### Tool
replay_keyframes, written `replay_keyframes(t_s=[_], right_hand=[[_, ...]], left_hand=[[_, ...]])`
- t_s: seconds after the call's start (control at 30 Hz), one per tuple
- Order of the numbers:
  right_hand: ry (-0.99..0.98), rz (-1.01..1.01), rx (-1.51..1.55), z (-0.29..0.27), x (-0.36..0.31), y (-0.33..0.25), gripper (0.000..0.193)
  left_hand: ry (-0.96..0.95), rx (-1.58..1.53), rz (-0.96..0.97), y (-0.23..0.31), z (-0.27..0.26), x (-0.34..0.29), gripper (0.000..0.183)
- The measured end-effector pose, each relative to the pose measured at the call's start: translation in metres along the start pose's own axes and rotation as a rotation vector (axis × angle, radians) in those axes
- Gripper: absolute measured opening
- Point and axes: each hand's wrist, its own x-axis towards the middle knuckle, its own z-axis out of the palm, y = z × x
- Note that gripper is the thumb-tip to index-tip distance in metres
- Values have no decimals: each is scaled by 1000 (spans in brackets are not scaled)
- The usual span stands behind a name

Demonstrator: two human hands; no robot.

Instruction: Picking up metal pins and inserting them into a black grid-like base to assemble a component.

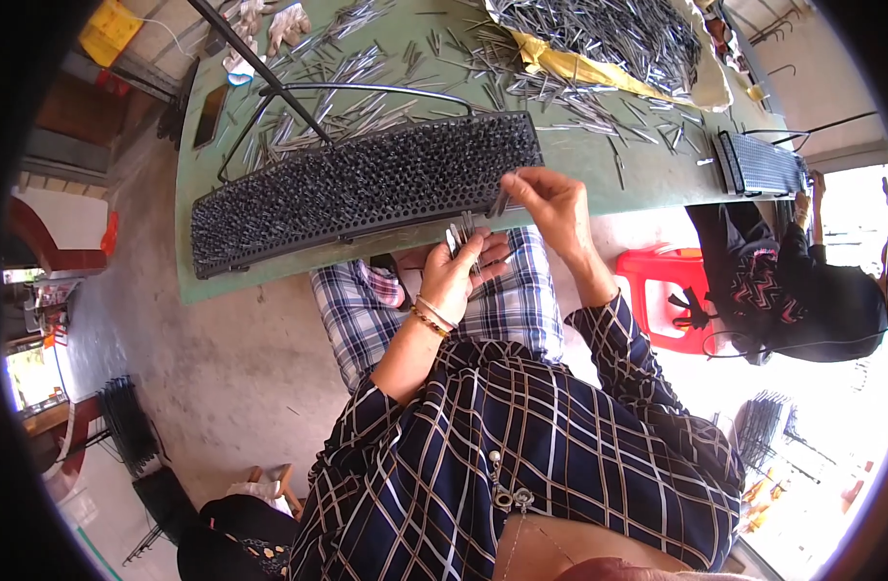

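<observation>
Right hand (558, 205) has thumb and index fingertips pinched together on a thin dark metal-looking rod (499, 201), just off the front edge near the right end of a long black rectangular perforated rack (367, 176); can't tell if it's one rod or a couple, nor whether it touches the rack. Left hand (451, 274) is palm up in front of the rack, thumb over a small loose bunch of slim grey rods (460, 238), other fingers partly open. Step in hand looks like feeding rods into the rack's holes by hand, one pinch at a time; most of the rack looks filled, with a row of holes showing along the near edge. Next move likely calls for bringing the pinched rod over a free hole, lining up its tip and pushing it in while the left hand keeps its supply ready. Pinched rod: long axis roughly toward and away from the body, lower end leaning slightly left; which end is the tip, can't tell. Bunch fans out, ends pointing away toward the rack. Rack's long axis runs left to right, left end nearer the body, on a green tabletop (647, 167).
</observation>
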Motion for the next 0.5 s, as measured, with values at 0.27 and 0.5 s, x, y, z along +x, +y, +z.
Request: replay_keyframes(t_s=[0.27,0.5], right_hand=[[142,-299,-239,5,23,13,15],[81,-435,-347,3,22,13,13]], left_hand=[[5,2,-73,-3,-1,-6,25],[2,-2,-101,-2,-2,-8,25]])
